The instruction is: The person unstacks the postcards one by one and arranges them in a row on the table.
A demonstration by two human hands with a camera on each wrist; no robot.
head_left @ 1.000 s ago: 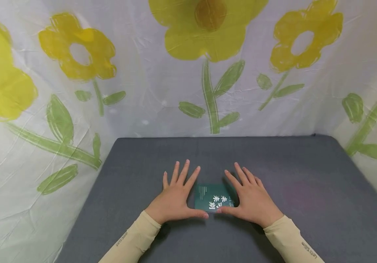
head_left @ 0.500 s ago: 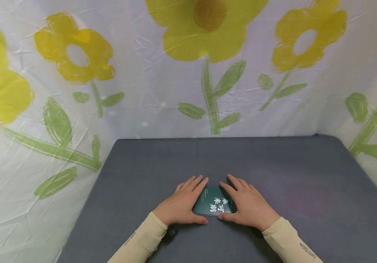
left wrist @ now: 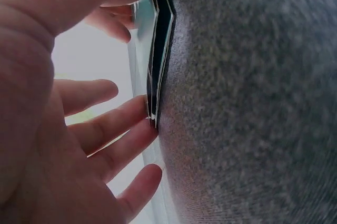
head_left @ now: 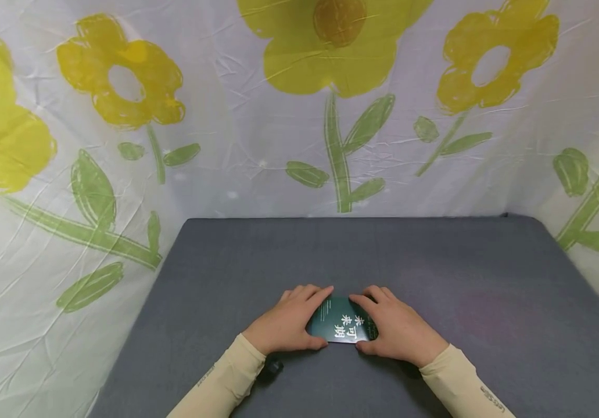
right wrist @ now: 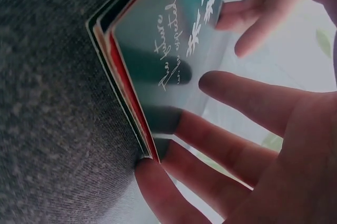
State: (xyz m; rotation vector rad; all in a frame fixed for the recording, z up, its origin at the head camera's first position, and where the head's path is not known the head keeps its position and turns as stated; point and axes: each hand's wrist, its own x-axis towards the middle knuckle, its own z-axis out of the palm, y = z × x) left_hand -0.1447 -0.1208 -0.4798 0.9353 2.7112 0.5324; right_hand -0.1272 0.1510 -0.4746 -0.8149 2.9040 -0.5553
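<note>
**Hands framing a green booklet on the grey desk**

Backdrop cloth (head_left: 95, 174), printed with yellow flowers and green leaves, hangs behind and to both sides of the grey desk (head_left: 461, 278). From my remote seat I read the scene left to right. My left hand (head_left: 290, 319) lies on the desk near its front edge, fingers loosely curved; its fingertips (left wrist: 138, 130) touch the booklet's left edge, and the thumb presses at the near corner. Between the hands lies the dark green booklet (head_left: 342, 326), flat on the desk, with white characters on its cover; it sits close to the front edge, about midway along it. The wrist views show its stacked page edges (right wrist: 124, 89) just above the cloth surface. My right hand (head_left: 395, 328) lies against the booklet's right edge, fingers (right wrist: 247, 97) curved onto the cover, the thumb at the near corner. Both hands hold the booklet from its sides. Cream sleeves (head_left: 456, 386) cover both forearms.
</note>
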